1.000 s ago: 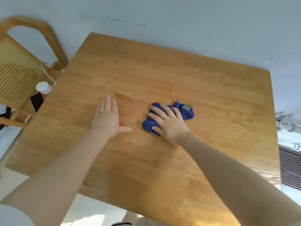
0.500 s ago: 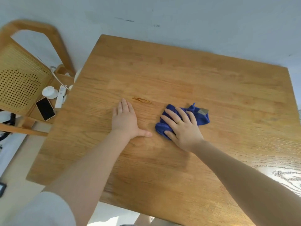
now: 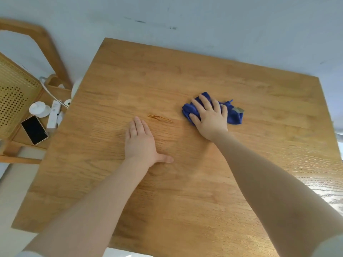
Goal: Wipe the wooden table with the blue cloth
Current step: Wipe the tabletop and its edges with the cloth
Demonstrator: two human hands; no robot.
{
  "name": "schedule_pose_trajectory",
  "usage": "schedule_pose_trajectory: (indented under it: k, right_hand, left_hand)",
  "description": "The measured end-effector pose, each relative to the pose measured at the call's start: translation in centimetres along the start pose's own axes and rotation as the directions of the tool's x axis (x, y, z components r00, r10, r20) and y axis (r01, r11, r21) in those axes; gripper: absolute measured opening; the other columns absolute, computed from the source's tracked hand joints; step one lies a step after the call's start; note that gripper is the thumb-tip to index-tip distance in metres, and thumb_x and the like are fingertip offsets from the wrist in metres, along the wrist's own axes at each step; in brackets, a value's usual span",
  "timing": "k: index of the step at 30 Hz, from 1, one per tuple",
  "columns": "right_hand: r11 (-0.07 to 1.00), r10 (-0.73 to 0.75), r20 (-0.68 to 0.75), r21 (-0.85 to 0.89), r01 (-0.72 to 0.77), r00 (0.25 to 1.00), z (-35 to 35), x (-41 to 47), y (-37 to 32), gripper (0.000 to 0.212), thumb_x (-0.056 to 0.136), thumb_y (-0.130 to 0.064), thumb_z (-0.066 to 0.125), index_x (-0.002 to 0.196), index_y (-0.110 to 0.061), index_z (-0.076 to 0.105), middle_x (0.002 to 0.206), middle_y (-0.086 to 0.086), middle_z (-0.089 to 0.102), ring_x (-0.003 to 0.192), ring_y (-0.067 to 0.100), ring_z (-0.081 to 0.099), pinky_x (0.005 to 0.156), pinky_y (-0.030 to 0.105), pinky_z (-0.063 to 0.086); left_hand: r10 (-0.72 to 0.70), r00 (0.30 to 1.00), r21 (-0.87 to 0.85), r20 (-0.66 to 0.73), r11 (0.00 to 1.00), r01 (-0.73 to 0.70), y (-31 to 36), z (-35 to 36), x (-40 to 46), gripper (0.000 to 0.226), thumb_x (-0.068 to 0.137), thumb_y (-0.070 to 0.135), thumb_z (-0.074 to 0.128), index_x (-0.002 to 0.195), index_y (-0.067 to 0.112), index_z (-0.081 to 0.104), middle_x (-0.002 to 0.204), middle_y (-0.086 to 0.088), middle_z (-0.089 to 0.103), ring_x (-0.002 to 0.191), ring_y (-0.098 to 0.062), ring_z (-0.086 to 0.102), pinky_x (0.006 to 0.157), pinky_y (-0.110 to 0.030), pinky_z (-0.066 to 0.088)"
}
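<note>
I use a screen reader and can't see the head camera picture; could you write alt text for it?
A person's right hand presses a bunched blue cloth onto a wooden table, while the left hand lies flat beside a brown streak. A phone lies on a chair at the left.

The wooden tabletop (image 3: pixel 185 191) carries a bunched blue cloth (image 3: pixel 234 116) on its far right part, pressed under the flat right grip (image 3: pixel 209 118). The left grip (image 3: pixel 141 143) lies flat near the middle, just beside a brown streak (image 3: pixel 160 118).
</note>
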State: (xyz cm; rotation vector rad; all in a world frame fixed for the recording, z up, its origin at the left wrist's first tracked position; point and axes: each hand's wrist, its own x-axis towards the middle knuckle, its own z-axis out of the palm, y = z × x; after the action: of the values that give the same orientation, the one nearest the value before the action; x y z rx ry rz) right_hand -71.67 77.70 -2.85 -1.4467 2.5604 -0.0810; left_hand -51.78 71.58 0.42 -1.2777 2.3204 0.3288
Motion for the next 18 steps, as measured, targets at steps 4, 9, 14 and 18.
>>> schedule_pose_trajectory:
  k: [4,9,14,18]
  right_hand:
    - [0.973,-0.228,0.046,-0.024,0.229,0.973,0.7,-5.0,-3.0,0.054,0.093,-0.053,0.026,0.144,-0.035,0.024,0.156,-0.009,0.016,0.143,0.026,0.008,0.112,0.049,0.005]
    - [0.933,-0.361,0.068,0.01,0.361,0.93,0.7,-4.1,-2.4,0.061,0.086,-0.058,0.02,0.142,-0.036,0.03,0.154,-0.011,0.021,0.142,0.025,0.013,0.112,0.047,0.005]
    - [0.991,-0.131,-0.003,0.006,0.131,0.991,-0.1,2.8,-1.9,0.051,0.094,-0.052,0.031,0.142,-0.034,0.029,0.154,-0.008,0.021,0.142,0.025,0.011,0.113,0.047,0.006]
    - [0.997,-0.069,0.027,0.027,0.068,0.997,-0.2,4.3,-2.9,0.05,0.097,-0.05,0.025,0.143,-0.033,0.024,0.156,-0.007,0.014,0.143,0.027,0.004,0.113,0.049,0.002]
  left_hand:
    - [-0.004,1.0,-0.015,-0.004,1.0,0.004,0.2,-0.3,-0.1,0.148,0.049,0.084,0.06,0.145,-0.003,-0.012,0.154,-0.021,-0.016,0.144,-0.032,-0.009,0.117,-0.041,0.003]
    - [-0.015,1.0,0.016,0.013,1.0,0.014,0.4,-0.6,0.1,0.148,0.048,0.085,0.058,0.145,-0.003,-0.012,0.154,-0.021,-0.016,0.144,-0.031,-0.009,0.117,-0.041,0.003]
    - [-0.025,1.0,-0.003,0.015,1.0,0.025,0.2,-0.5,-0.2,0.15,0.046,0.086,0.057,0.145,-0.001,-0.014,0.154,-0.018,-0.018,0.144,-0.029,-0.01,0.117,-0.042,0.002]
    - [-0.046,0.999,-0.031,0.021,0.998,0.047,0.3,-0.5,0.0,0.151,0.045,0.085,0.06,0.145,0.001,-0.016,0.154,-0.016,-0.021,0.144,-0.027,-0.013,0.118,-0.044,0.002]
